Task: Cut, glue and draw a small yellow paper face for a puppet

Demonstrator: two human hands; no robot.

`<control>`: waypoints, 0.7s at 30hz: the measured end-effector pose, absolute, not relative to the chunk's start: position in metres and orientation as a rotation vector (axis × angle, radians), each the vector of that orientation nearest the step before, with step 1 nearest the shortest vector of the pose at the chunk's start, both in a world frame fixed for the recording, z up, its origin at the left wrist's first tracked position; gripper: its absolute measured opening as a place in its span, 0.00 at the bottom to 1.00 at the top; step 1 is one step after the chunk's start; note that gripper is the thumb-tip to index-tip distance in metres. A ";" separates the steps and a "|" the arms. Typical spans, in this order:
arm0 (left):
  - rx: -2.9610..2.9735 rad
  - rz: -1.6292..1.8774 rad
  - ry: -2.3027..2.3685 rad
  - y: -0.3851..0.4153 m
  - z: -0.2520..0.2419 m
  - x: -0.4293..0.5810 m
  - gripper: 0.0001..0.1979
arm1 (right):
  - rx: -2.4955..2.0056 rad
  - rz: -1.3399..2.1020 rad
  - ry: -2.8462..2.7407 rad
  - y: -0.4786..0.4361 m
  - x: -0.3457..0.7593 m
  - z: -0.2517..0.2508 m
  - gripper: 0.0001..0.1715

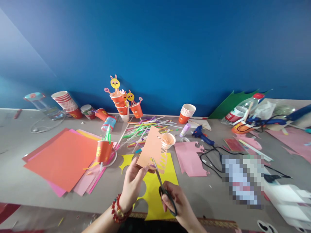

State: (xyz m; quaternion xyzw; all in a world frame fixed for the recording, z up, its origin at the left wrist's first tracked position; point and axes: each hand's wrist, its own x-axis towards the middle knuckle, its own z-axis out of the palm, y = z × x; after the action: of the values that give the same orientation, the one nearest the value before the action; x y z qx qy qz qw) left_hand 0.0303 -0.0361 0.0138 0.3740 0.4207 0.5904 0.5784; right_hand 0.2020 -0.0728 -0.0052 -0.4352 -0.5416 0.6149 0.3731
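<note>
A peach paper sheet [151,147] with a notched right edge is held up by my left hand [133,181], whose thumb and fingers pinch its lower left corner. A small purple and peach piece shows at the fingertips. My right hand [175,202] grips black-handled scissors [159,181], and their blades reach the lower part of the sheet. Beneath both hands lies yellow paper [160,200] with round cutouts. A white cup [168,141] holding peach scraps stands just behind the sheet's right edge.
Stacked coloured paper [63,158] and a red cup [103,152] with green straws lie left. Scattered straws [143,129], decorated cups [121,105] and a cup stack [187,113] are behind. Pink paper [190,160], a blue glue gun [201,134], black cables and a bottle [243,108] occupy the right.
</note>
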 end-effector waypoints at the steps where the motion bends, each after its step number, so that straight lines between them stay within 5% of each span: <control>1: 0.872 1.382 0.981 -0.036 0.014 0.030 0.14 | -1.111 1.578 -1.387 -0.073 0.202 -0.005 0.36; 21: 0.884 1.369 0.976 -0.035 0.015 0.029 0.14 | -1.103 1.606 -1.364 -0.071 0.203 -0.006 0.37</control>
State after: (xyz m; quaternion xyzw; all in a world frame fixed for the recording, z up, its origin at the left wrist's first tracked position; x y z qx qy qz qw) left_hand 0.0286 -0.0351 0.0150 0.3786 0.4177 0.5862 0.5818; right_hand 0.2031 -0.0715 -0.0057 -0.4303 -0.5324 0.6267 0.3724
